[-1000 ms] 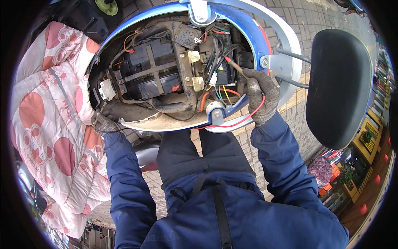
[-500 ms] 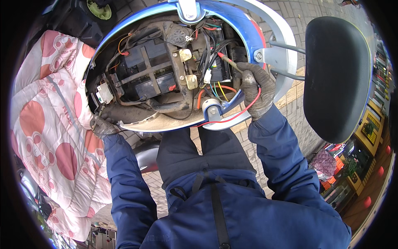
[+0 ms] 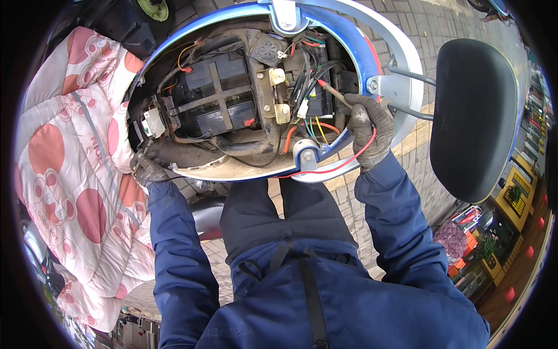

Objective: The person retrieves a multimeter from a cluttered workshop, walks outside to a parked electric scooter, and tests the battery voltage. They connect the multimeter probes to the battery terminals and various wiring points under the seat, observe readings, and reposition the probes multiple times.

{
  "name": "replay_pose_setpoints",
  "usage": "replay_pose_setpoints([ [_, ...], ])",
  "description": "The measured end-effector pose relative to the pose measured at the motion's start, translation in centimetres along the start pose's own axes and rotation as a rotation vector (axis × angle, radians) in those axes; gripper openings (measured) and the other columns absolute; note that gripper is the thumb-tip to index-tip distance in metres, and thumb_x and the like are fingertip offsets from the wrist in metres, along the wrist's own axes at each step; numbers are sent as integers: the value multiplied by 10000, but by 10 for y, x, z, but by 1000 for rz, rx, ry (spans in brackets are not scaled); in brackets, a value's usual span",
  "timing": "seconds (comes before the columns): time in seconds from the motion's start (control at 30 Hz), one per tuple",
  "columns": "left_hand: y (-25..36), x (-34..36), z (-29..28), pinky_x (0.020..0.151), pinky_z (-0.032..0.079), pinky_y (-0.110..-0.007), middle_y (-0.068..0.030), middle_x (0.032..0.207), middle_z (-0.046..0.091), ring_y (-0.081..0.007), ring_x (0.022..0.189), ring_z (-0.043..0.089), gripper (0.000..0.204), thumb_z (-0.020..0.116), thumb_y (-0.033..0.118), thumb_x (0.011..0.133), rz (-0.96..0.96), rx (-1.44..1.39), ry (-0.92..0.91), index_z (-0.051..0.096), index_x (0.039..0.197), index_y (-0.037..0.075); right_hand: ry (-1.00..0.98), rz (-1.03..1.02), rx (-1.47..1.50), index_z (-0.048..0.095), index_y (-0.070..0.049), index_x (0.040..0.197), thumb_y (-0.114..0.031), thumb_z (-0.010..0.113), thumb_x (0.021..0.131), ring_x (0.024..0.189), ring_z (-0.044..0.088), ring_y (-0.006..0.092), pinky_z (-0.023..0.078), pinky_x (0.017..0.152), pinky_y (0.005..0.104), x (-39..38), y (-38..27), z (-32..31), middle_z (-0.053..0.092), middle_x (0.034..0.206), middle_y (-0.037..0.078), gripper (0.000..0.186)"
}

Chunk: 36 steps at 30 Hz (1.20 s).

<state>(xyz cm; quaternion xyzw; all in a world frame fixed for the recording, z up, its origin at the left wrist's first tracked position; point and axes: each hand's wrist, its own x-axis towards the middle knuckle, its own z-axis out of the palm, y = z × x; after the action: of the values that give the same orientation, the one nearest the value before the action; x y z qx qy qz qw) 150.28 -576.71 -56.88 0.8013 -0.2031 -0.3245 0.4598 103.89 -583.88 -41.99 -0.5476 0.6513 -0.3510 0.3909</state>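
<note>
My right hand (image 3: 372,131), in a worn grey glove, grips a test probe (image 3: 334,93) with a red tip section. The probe's tip reaches into a bundle of black wires (image 3: 306,75) at the right of an open electric scooter body (image 3: 325,17). A red lead (image 3: 343,166) runs from this hand along the body's near edge. My left hand (image 3: 150,168), gloved too, is closed around a second slim probe (image 3: 149,146) below a white switch-like block (image 3: 153,122). Dark batteries (image 3: 209,78) lie strapped under a metal bracket (image 3: 218,96) between the hands.
A black padded backrest (image 3: 474,119) stands at the right on metal bars. Left of the body hangs a pink and white quilted cover (image 3: 75,174). Orange, yellow and blue wires (image 3: 317,129) cross the compartment's near right part. Paving (image 3: 418,174) surrounds the scooter.
The view has shifted slightly, so the scooter and both hands appear a little further right. Both hands keep their grips, and the right probe stays among the wires.
</note>
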Motion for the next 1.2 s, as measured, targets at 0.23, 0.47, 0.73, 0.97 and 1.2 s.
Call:
replay_pose_setpoints([
  [0.23,5,-2,2,450,417,-225,-100,770,603,-100,497,474,311,398,228,1005,-16,25,-19,521,1133,-28,-8,40,34,624,32,1060,-220,536,948,569,500,70,403,525,230,0,0,1,648,717,64,290],
  [0.47,2,1,1,446,408,-227,-102,761,597,-106,503,475,298,399,236,1006,-29,-15,12,505,1094,-28,2,-25,-19,630,33,1045,-217,542,950,575,518,77,412,532,234,3,-4,2,642,705,56,282],
  [0.73,1,4,2,414,420,-258,-108,711,601,-114,446,465,272,406,253,1001,-17,45,14,506,1036,2,13,-27,-10,635,35,1032,-165,541,948,610,559,104,442,563,255,4,-6,0,632,725,64,236],
  [0.97,-6,8,-1,405,401,-253,-89,705,595,-104,445,454,311,440,278,994,-2,52,20,531,1070,-9,35,99,101,638,22,1044,-168,538,950,616,542,83,431,560,235,-1,-1,2,632,734,57,235],
  [1.2,-4,4,0,426,385,-234,-76,702,591,-96,474,471,349,409,278,998,-12,39,26,557,1117,-15,73,98,24,652,4,1067,-179,540,950,634,549,76,427,565,218,-3,3,3,650,818,76,245],
])
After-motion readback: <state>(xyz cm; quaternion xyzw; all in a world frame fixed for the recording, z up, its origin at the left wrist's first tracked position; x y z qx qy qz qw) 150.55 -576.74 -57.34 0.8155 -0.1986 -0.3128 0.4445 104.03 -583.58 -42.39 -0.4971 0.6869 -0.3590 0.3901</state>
